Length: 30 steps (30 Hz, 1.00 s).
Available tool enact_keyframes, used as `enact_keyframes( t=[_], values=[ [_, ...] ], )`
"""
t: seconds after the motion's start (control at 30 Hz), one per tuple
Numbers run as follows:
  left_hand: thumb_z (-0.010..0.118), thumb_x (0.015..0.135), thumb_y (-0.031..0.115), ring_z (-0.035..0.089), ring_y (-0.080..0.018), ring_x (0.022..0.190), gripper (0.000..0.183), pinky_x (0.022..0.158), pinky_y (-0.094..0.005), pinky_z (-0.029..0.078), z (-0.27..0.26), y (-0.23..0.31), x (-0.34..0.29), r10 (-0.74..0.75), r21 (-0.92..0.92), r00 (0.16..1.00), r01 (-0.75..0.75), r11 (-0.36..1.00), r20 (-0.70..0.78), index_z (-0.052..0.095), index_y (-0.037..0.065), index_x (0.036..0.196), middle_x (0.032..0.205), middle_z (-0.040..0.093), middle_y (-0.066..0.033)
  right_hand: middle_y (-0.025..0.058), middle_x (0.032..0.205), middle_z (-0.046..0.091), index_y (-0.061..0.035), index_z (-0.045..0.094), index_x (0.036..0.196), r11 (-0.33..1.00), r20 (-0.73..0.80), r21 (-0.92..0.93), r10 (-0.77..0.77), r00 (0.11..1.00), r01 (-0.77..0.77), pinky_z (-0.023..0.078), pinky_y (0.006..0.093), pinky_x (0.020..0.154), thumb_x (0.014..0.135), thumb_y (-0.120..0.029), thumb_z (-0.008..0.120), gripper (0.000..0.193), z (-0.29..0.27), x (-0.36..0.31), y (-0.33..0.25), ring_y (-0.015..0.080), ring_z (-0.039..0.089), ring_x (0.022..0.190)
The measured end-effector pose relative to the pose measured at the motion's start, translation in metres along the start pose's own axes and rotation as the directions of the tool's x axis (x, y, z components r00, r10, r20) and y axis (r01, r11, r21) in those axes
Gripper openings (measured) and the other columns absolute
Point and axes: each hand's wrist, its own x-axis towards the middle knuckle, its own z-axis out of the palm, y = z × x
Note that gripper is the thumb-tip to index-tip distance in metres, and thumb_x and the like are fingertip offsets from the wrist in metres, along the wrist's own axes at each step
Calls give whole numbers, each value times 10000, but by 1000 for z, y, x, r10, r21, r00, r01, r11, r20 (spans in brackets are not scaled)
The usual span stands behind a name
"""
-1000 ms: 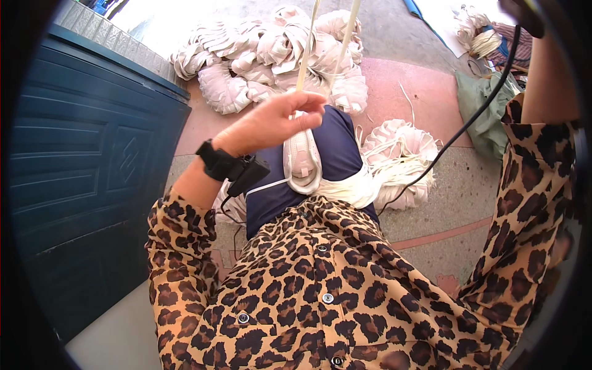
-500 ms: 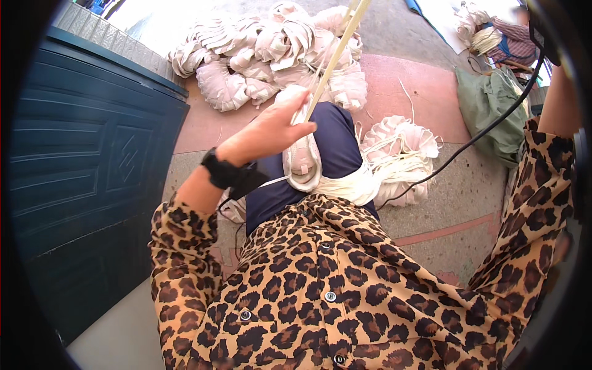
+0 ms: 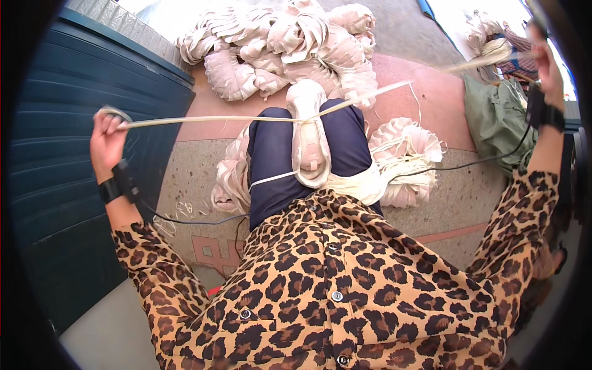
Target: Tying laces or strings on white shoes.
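A pale pink and white shoe upper [image 3: 312, 151] rests lengthwise between my thighs. A cream shoelace [image 3: 203, 119] crosses its throat and stretches out to both sides. My left hand [image 3: 108, 143], raised at the left in front of the dark door, is closed on one end, with a loop of lace above the fingers. Far out at the upper right, my right hand [image 3: 547, 74] is closed on the other end; its fingers are slightly blurred. A hank of cream laces [image 3: 356, 186] lies over my right thigh.
Ahead lies a big heap of pale pink bundles [image 3: 265, 49]. Smaller bundles [image 3: 404, 151] sit beside my legs. A dark blue-green panelled door [image 3: 68, 185] stands at the left, a green sack [image 3: 496, 120] at the right. Cables [image 3: 185, 221] run from my wrist bands. Another person sits at the far right.
My left hand has swung from above the shoe upper out to the left, drawing lace with it. My right hand has come into view at the upper right. The lace now spans both sides.
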Motion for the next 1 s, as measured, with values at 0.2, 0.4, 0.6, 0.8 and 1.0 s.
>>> enact_keyframes(
  t=[0.2,0.4,0.6,0.8,1.0],
  values=[
    [376,933,241,335,-103,511,227,612,-287,333,-152,34,-37,243,157,868,-193,969,-433,507,72,857,555,304,31,-11,761,565,-72,557,1108,881,-153,-392,221,963,-264,421,206,616,855,-137,541,262,25,-133,141,73,501,638],
    [525,869,168,250,-35,438,252,475,-225,294,-20,-153,15,-143,415,906,317,853,-398,527,36,1084,528,254,81,54,739,626,16,628,877,885,549,-454,366,752,-99,471,235,623,839,-98,540,149,220,-283,208,105,586,676],
    [526,864,169,510,-67,576,167,531,-190,402,84,-290,0,-493,719,851,457,525,-181,574,18,917,696,573,-6,134,813,596,-58,639,780,693,557,-677,260,788,249,427,412,715,795,-191,504,190,294,-329,265,303,553,822],
    [539,795,143,596,-311,675,173,608,-369,472,97,-319,-6,-114,985,992,-38,168,58,613,-12,778,747,607,-195,122,835,591,-84,652,787,646,531,-722,291,796,246,401,426,721,804,-212,487,209,303,-326,269,301,533,872],
    [501,793,137,581,-344,708,162,629,-415,469,95,-331,-6,18,995,995,-98,-26,98,601,10,779,758,601,-182,68,774,576,-82,627,680,301,762,-639,120,637,708,358,369,707,695,-163,553,110,319,-324,258,218,520,825]
  ],
)
